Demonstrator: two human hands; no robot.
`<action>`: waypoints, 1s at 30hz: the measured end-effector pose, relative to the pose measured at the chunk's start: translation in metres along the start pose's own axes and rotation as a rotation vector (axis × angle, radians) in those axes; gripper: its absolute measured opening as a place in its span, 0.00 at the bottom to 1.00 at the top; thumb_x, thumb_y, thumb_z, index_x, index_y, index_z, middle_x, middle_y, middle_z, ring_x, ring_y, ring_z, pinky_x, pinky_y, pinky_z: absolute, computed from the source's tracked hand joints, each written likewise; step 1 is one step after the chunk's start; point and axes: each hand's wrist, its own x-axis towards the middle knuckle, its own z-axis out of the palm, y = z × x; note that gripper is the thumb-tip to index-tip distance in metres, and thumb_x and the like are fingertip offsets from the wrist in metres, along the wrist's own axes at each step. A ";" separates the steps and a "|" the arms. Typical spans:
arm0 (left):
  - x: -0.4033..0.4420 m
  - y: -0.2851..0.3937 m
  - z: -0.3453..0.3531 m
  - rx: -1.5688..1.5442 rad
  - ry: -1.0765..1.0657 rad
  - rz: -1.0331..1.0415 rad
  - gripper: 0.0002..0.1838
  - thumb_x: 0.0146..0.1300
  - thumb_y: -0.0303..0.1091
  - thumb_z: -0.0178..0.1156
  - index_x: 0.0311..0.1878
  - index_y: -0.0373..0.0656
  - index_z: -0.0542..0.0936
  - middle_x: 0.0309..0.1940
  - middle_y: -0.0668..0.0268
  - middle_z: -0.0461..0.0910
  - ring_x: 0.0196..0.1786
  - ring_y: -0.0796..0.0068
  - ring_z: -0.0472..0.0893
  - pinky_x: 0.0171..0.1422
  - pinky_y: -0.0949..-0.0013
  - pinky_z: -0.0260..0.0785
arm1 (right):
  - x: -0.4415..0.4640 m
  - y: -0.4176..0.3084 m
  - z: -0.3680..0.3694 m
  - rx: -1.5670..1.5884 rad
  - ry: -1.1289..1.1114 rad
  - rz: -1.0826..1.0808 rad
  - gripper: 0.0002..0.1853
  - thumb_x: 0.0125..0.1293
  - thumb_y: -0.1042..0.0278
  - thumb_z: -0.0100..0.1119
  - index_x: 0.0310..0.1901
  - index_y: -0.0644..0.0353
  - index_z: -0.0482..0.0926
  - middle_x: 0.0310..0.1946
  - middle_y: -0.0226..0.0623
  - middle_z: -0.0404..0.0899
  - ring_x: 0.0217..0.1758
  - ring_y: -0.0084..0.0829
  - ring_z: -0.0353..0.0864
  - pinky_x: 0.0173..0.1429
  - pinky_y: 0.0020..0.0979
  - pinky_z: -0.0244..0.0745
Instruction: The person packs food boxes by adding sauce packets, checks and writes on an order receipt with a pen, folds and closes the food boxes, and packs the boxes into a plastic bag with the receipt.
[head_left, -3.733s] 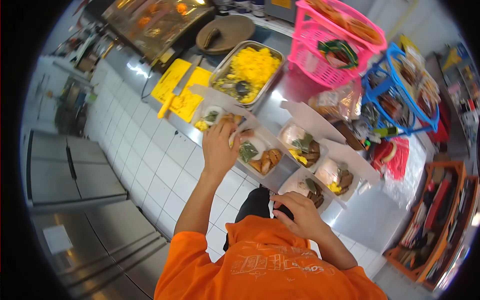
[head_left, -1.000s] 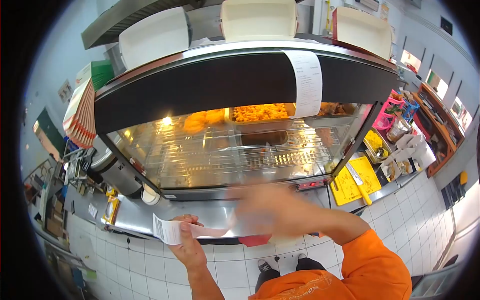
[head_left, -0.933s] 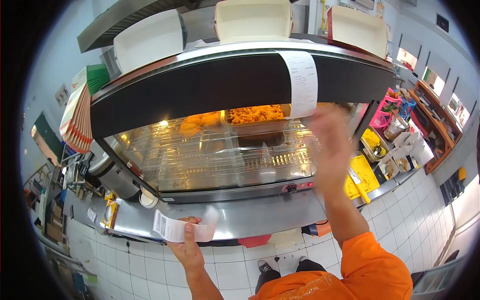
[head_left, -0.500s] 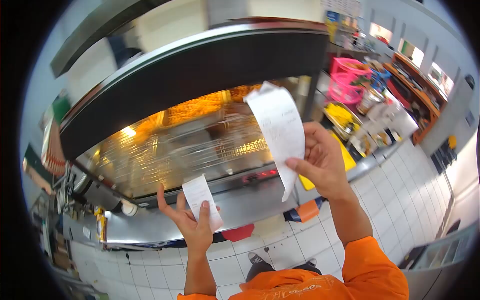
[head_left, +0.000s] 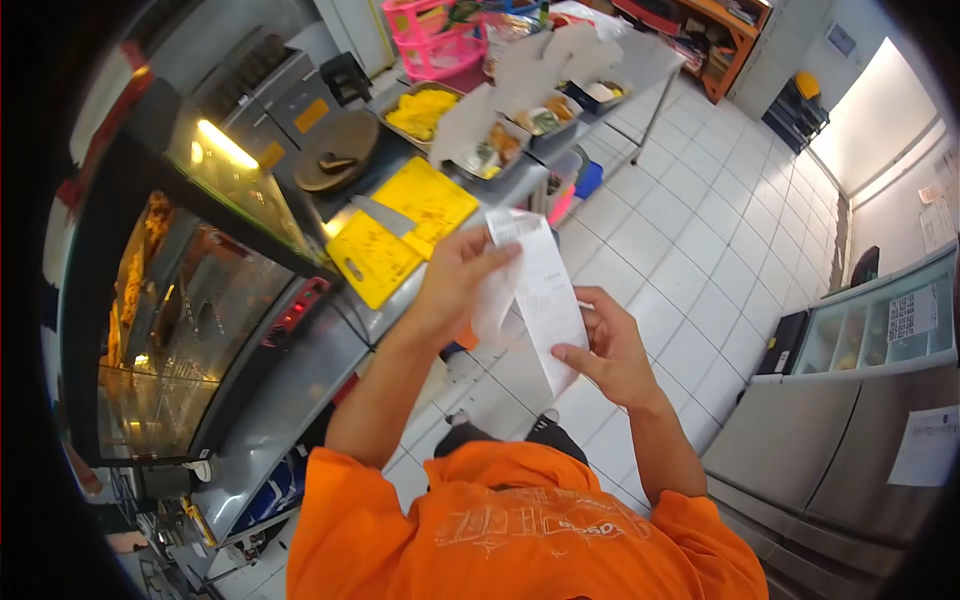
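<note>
A long white printed receipt (head_left: 550, 290) is stretched between my hands in front of my orange shirt. My left hand (head_left: 455, 280) pinches its upper end, with thumb and fingers closed on the paper. Lower down, my right hand (head_left: 612, 355) grips the right edge, its thumb lying across the front and its fingers curled behind. A second white slip (head_left: 494, 305) hangs blurred below my left hand, partly covered by the long receipt. The fine print is too small to read.
A heated display case (head_left: 170, 330) stands at left. On the counter are a yellow cutting board (head_left: 435, 195) with a knife (head_left: 385, 216), a tray of yellow food (head_left: 424, 110) and several open meal boxes (head_left: 484, 150). At right stands a steel-fronted chest (head_left: 790, 430). White tiles (head_left: 680, 240) cover the floor.
My view has turned right, away from the display case toward the cutting board. My hands, formerly apart with one receipt each, have come together on the long receipt.
</note>
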 end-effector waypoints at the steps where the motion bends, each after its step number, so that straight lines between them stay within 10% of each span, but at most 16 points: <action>1: 0.019 0.000 0.010 0.032 -0.007 0.001 0.17 0.73 0.34 0.65 0.57 0.32 0.82 0.46 0.62 0.89 0.44 0.78 0.87 0.53 0.73 0.79 | 0.001 -0.002 -0.016 -0.025 0.015 -0.021 0.32 0.66 0.83 0.67 0.70 0.66 0.65 0.54 0.45 0.86 0.53 0.28 0.88 0.57 0.31 0.82; 22: 0.381 0.060 -0.076 0.718 0.208 0.282 0.11 0.68 0.28 0.70 0.51 0.35 0.85 0.40 0.68 0.88 0.44 0.84 0.83 0.52 0.73 0.76 | 0.331 0.015 -0.187 -0.139 0.038 0.108 0.18 0.71 0.85 0.56 0.62 0.69 0.72 0.48 0.40 0.87 0.48 0.23 0.86 0.52 0.27 0.80; 27: 0.465 0.062 -0.106 1.089 0.395 0.441 0.22 0.60 0.42 0.75 0.54 0.40 0.86 0.45 0.55 0.89 0.49 0.54 0.86 0.58 0.59 0.75 | 0.427 0.017 -0.212 -0.131 0.043 0.131 0.17 0.71 0.85 0.56 0.60 0.69 0.73 0.47 0.41 0.87 0.48 0.25 0.87 0.52 0.28 0.81; 30: 0.511 0.039 -0.127 1.375 0.740 0.297 0.25 0.60 0.46 0.74 0.56 0.42 0.85 0.51 0.58 0.87 0.55 0.51 0.84 0.61 0.54 0.73 | 0.488 0.041 -0.224 -0.100 0.048 0.198 0.17 0.70 0.84 0.57 0.60 0.68 0.74 0.46 0.42 0.88 0.48 0.27 0.88 0.53 0.29 0.82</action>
